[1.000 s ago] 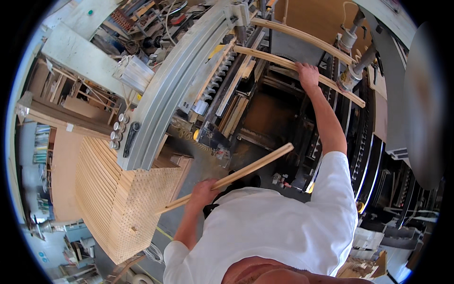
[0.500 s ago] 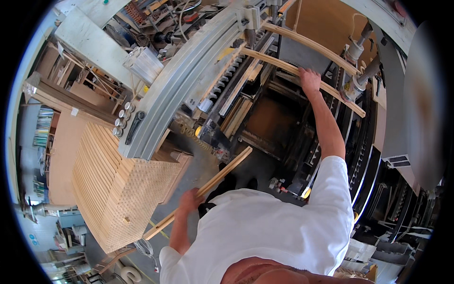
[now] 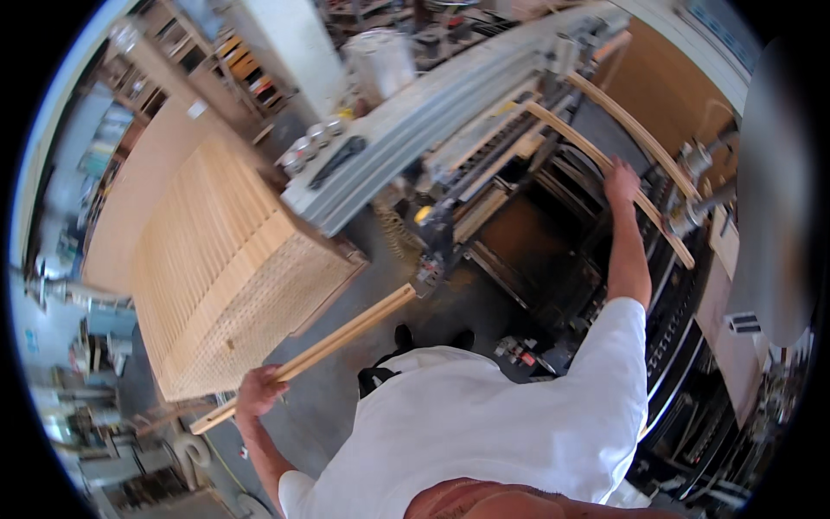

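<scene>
My left hand (image 3: pixel 259 389) is closed around a pale wooden strip (image 3: pixel 350 329), possibly two side by side, held slanting beside my body with a small hole showing near its upper end. Its lower part passes in front of a big stack of similar strips (image 3: pixel 194 259). Out to the right, my right hand (image 3: pixel 621 183) grips another wooden strip (image 3: pixel 566 131) that lies across the machine. A second strip (image 3: pixel 635 130) runs alongside it, farther off, close to the machine's upright cylinders (image 3: pixel 692 164). The right fingertips are partly hidden behind the hand.
A long grey metal beam (image 3: pixel 424 121) of the machine crosses ahead, carrying a row of round knobs (image 3: pixel 311 147). Below it, the dark machine bed (image 3: pixel 519 229) holds rails and wooden pieces. A coiled hose (image 3: pixel 396 232) hangs between beam and floor. Shelving stands at the far left.
The view has turned left, so the machine appears farther right. My left hand has swung outward to the left with its strip, away from my body. My right hand stays on its strip.
</scene>
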The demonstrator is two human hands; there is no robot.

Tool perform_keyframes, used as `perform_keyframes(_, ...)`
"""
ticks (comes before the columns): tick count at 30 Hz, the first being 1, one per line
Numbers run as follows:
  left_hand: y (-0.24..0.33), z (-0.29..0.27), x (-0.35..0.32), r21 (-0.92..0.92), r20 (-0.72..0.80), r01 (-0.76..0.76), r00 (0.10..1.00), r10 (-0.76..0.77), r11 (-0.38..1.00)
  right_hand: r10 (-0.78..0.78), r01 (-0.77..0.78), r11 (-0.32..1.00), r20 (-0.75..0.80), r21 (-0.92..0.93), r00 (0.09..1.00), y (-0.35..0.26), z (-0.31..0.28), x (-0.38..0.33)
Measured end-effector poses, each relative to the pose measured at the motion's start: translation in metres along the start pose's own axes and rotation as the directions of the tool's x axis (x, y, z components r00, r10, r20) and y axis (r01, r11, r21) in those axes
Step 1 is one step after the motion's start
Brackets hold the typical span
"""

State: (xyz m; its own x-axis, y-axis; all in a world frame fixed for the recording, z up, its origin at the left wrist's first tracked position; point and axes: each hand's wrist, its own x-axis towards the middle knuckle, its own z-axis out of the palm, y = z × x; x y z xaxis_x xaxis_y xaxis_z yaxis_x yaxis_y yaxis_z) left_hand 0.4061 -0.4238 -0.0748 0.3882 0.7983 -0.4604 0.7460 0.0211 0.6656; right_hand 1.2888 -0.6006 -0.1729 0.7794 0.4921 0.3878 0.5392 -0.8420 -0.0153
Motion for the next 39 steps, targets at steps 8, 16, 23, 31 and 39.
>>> perform_keyframes(8, -0.027, -0.158, -0.082, 0.017, -0.223, 0.139, 0.966, -0.132, 0.99, -0.032, 0.125, 0.86, -0.194, 0.495, 0.981, -0.085, -0.018, -0.064)
perform_keyframes(16, -0.172, -0.325, -0.012, -0.154, -0.652, -0.124, 0.758, -0.006, 0.98, -0.061, 0.066, 0.481, -0.042, 0.874, 0.997, -0.301, -0.099, -0.251)
perform_keyframes(23, -0.311, -0.451, 0.115, 0.035, -0.864, 0.133, 0.502, -0.036, 0.991, -0.285, 0.024, 0.526, 0.15, 0.85, 0.947, -0.392, -0.089, -0.407)
perform_keyframes(31, -0.35, -0.49, 0.214, 0.148, -0.794, 0.405, 0.592, -0.136, 0.902, -0.051, -0.28, 0.786, 0.509, 0.551, 0.859, -0.361, -0.111, -0.525)
perform_keyframes(39, -0.334, -0.515, 0.261, 0.26, -0.663, 0.368, 0.74, -0.112, 0.893, -0.056, -0.306, 0.782, 0.551, 0.543, 0.833, -0.31, -0.062, -0.616)
